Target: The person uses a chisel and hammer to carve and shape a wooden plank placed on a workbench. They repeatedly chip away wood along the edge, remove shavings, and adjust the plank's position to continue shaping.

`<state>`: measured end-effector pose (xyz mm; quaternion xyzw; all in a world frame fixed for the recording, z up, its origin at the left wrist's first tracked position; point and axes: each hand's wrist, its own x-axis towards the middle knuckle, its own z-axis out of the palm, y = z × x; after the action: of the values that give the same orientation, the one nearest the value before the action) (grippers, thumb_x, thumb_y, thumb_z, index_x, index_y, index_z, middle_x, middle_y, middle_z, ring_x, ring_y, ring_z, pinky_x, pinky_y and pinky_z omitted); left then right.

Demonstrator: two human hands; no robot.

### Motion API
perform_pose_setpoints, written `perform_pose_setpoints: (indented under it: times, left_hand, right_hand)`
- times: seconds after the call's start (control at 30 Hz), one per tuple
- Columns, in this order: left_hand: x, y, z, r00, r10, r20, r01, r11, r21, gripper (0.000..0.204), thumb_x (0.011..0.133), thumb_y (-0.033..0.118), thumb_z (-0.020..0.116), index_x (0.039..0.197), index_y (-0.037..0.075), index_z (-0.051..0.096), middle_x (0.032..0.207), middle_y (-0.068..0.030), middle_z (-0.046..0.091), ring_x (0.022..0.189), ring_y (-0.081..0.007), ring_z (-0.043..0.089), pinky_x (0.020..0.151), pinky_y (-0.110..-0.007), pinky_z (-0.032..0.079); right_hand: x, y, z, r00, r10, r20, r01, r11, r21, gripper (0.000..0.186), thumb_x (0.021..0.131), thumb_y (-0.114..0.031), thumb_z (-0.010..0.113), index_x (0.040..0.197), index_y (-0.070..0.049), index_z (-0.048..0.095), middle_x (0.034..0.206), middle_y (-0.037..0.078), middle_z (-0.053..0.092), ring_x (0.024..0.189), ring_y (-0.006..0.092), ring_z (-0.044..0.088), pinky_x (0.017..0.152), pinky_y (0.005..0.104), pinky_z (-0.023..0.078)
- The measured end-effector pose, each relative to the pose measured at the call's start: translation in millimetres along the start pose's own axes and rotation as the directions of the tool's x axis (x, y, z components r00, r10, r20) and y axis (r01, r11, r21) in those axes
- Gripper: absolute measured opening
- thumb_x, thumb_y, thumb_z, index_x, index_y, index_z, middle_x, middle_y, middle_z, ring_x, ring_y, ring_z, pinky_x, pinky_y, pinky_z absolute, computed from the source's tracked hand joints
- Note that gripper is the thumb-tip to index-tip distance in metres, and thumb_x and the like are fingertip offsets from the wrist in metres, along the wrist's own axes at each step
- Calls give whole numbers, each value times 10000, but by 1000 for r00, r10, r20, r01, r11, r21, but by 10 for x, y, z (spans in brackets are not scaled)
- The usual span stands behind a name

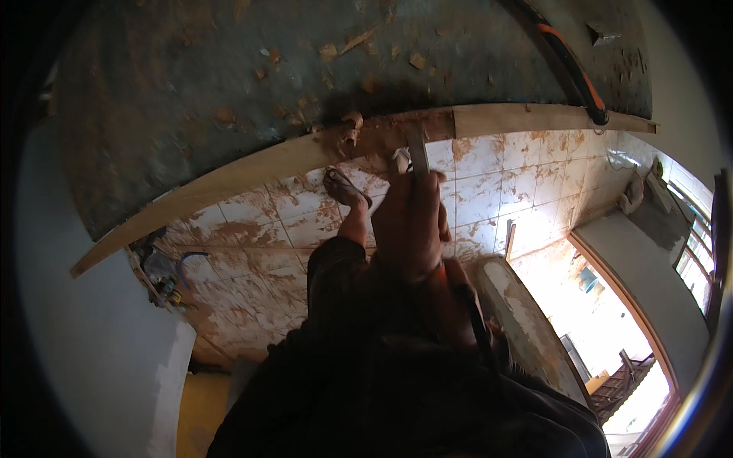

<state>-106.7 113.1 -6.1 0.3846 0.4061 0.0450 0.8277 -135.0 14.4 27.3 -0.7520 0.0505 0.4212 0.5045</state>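
My left hand [408,233] is closed around a flat-bladed chisel [418,153]. The blade's tip meets a reddish-brown stretch of the wooden edging strip [267,162] along a dark worktop [191,84]. Just below, my right hand [458,301] is closed around what looks like the chisel's handle, where a bit of orange shows. Deep shadow hides most of its fingers. A curled wood shaving [351,128] clings to the strip left of the blade, and more chips lie scattered over the worktop.
A tool with a black and orange handle [584,80] lies across the worktop's right side, overhanging the strip. Beneath are dirt-smeared white floor tiles [496,172] and my sandalled foot [347,189]. Tools and cables [164,278] lie at the left; a bright doorway [611,320] opens at right.
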Motion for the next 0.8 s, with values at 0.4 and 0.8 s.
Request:
perform_pose_setpoints:
  times: [0.4,0.8]
  left_hand:
    - [94,70,-33,998,-46,-48,43,998,-44,294,1046,265,567,1052,-21,635,589,-28,544,437,-84,481,403,-247,407]
    - [-65,77,-57,989,-44,-140,45,999,8,291,1042,262,577,1008,-21,638,575,-28,540,417,-98,474,402,-252,396]
  right_hand:
    - [-285,-9,-152,986,117,115,-115,993,-27,307,996,-177,594,1219,18,512,1127,155,608,968,178,596,769,380,486]
    - [-330,-9,-118,992,83,100,-83,997,-3,302,985,-159,603,1211,20,511,1104,151,602,929,179,594,748,373,481]
